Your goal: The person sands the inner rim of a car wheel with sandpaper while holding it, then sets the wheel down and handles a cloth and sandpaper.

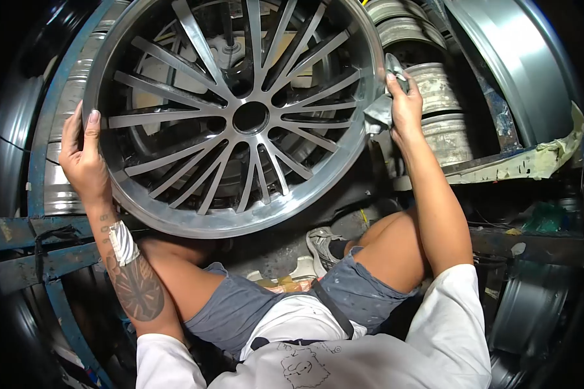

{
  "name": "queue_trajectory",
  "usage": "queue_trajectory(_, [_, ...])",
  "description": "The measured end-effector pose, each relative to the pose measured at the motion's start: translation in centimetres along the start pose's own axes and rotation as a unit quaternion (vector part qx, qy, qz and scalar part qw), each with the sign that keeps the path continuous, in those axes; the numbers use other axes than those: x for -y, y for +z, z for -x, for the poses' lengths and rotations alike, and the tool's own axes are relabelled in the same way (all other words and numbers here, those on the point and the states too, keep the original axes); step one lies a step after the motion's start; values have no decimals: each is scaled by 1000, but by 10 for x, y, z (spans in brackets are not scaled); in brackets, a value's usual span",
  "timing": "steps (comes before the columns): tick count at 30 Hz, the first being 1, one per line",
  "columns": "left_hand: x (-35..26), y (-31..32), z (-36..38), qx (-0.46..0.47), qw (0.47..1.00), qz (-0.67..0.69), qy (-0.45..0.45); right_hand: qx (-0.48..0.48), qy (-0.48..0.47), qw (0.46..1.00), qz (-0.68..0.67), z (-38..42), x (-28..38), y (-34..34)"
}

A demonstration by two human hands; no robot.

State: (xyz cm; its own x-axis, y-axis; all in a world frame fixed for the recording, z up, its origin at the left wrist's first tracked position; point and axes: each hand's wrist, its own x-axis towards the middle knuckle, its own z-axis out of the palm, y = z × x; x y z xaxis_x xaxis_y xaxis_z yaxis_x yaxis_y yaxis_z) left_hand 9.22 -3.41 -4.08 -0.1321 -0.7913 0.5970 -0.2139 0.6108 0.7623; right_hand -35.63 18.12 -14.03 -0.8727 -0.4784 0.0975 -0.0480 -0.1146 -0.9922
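Observation:
A large multi-spoke alloy wheel (263,124) faces me in the upper middle of the view, its spokes bare metal with dark gaps between them. My left hand (84,155) grips its rim at the left edge, thumb in front and fingers behind. At the right edge my right hand (403,104) is closed around a grey cloth (380,115), pressed against or close to the rim. How far the right fingers also hold the wheel is hidden behind the cloth. Below the wheel are my bent knees.
Stacked metal wheel rims (438,97) stand on the right, and more rims (65,175) on the left. A blue metal frame (45,259) runs along the left side. A big silver rim (499,58) is at upper right, above torn masking paper (519,165). My shoe (321,249) rests on the floor.

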Motion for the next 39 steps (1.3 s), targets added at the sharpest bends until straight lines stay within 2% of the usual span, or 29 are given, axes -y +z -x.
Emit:
queue_trajectory(6, [8, 0, -6, -74, 993, -17, -94, 30, 65, 990, -118, 25, 8, 6])
queue_trajectory(8, [3, 4, -5, -111, 982, 37, -147, 21, 97, 983, -154, 35, 16, 14])
queue_trajectory(11, [2, 2, -6, -128, 973, 93, -166, -12, 110, 981, -162, 35, 23, 21])
queue_trajectory(14, [-18, 20, 0, -155, 975, 87, -133, -38, 114, 978, -169, 28, 18, 15])
queue_trajectory(17, [-26, 33, -3, -140, 983, 80, -86, -95, 121, 974, -165, 22, 9, 6])
queue_trajectory(19, [-26, 38, 0, -130, 984, 95, -82, -110, 96, 980, -136, 17, 11, -4])
queue_trajectory(21, [-17, 45, 6, -132, 965, 185, -131, -97, 89, 984, -120, 19, 24, -18])
queue_trajectory(23, [-14, 60, 11, -121, 941, 245, -199, -132, 19, 989, -71, 5, 30, -40])
queue_trajectory(24, [-6, 70, 16, -113, 940, 252, -203, -140, -17, 989, -46, 0, 35, -49])
queue_trajectory(26, [-10, 88, 23, -148, 895, 328, -264, -162, -59, 984, -45, 6, 57, -54])
queue_trajectory(28, [-6, 101, 31, -146, 905, 323, -235, -174, -83, 981, -30, 11, 73, -51])
queue_trajectory(30, [-7, 102, 31, -122, 907, 328, -236, -192, -102, 976, 4, 12, 77, -48])
queue_trajectory(31, [3, 93, 25, -84, 920, 285, -258, -178, -115, 977, -6, 12, 77, -44])
queue_trajectory(32, [13, 90, 18, -62, 953, 222, -195, -165, -133, 977, -12, 14, 77, -39])
queue_trajectory(34, [7, 93, 5, -26, 985, 155, -70, -120, -155, 981, -17, 19, 80, -27])
queue_trajectory(35, [2, 90, 2, 3, 991, 115, -68, -107, -170, 979, -21, 17, 77, -25])
queue_trajectory(38, [5, 85, -9, -3, 999, -3, -42, -55, -111, 990, -70, 32, 91, -16])
queue_trajectory(39, [7, 83, -11, -29, 997, 27, -73, -37, -106, 991, -77, 32, 92, -17])
